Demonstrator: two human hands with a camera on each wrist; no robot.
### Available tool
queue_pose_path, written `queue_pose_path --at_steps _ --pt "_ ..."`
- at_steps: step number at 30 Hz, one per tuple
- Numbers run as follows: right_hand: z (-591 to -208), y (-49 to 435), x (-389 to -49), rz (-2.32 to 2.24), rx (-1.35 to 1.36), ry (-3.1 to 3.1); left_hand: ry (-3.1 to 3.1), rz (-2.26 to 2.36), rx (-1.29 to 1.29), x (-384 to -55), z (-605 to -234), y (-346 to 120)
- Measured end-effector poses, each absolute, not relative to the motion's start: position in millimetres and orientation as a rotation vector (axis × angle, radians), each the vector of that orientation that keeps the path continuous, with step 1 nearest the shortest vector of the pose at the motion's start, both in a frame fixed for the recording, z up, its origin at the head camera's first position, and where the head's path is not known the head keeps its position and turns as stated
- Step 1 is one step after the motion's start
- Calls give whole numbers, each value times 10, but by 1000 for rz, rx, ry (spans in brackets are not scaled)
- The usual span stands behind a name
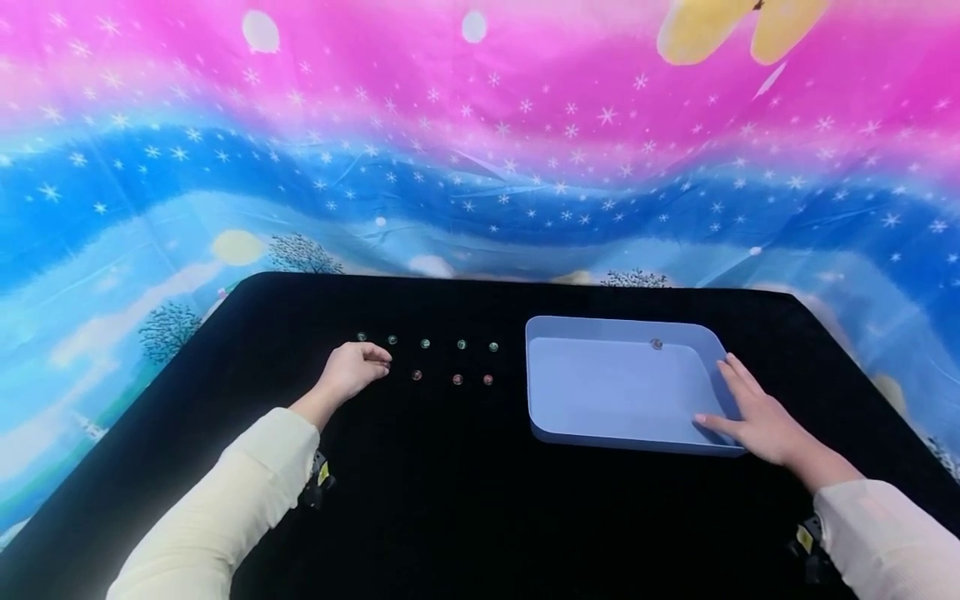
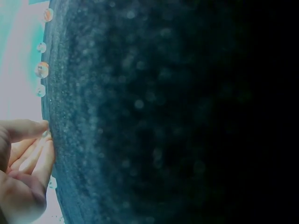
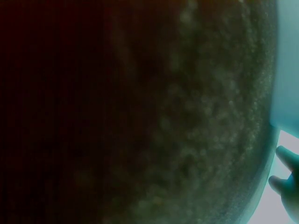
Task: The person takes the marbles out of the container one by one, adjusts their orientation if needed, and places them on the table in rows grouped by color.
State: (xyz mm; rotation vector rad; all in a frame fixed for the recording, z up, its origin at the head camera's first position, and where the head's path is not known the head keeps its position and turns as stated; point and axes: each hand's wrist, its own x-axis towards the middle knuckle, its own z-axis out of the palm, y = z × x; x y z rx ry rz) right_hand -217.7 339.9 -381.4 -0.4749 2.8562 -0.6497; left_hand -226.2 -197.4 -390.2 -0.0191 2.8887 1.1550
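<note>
My left hand (image 1: 352, 369) is low over the black table, at the left end of the front row of marbles. Its thumb and fingertips come together around a small glassy marble (image 2: 46, 134), mostly hidden by the fingers. To the right of it lie three reddish marbles, the nearest marble (image 1: 417, 375) just past the fingertips. Behind runs a row of greenish marbles (image 1: 425, 343). My right hand (image 1: 765, 421) rests on the right rim of a blue-grey tray (image 1: 600, 442), fingers spread and fairly straight. One brownish marble (image 1: 657, 343) sits inside the tray near its back wall.
The black tablecloth (image 1: 450, 508) covers the table up to its back edge. Behind hangs a pink and blue patterned cloth (image 1: 480, 167). Dark devices are strapped under both wrists. Both wrist views show mostly dark cloth, with the hands at the edge.
</note>
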Motion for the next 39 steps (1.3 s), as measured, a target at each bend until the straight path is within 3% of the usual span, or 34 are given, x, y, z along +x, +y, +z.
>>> queue_pose_path --at_steps 32,39 --pt "-3812 3390 -2189 -649 -506 2873 2851 1042 -21 -2279 -3813 -1942" --pt "-3813 3404 -2185 -628 -511 2872 2720 1187 44 -2258 -3782 -2001"
